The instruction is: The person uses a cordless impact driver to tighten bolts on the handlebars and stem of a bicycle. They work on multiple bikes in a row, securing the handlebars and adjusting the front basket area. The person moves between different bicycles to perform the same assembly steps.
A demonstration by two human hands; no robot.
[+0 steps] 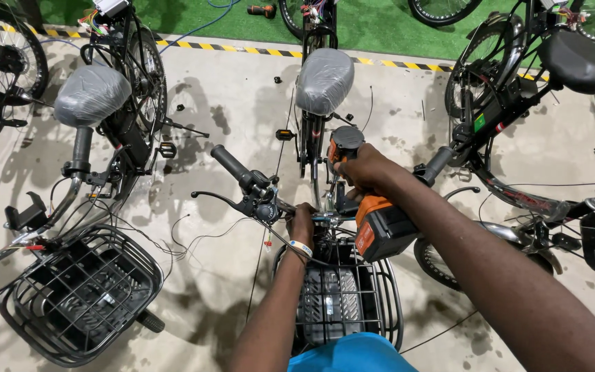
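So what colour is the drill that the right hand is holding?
Orange and black: the drill in the right hand has an orange body and a black battery, seen in the head view.

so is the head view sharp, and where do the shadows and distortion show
Head view: mostly sharp on the right hand and orange drill; soft, multiple shadows spread on the concrete floor; wide-angle bending curves the edges; mild sheen on the wrapped saddle.
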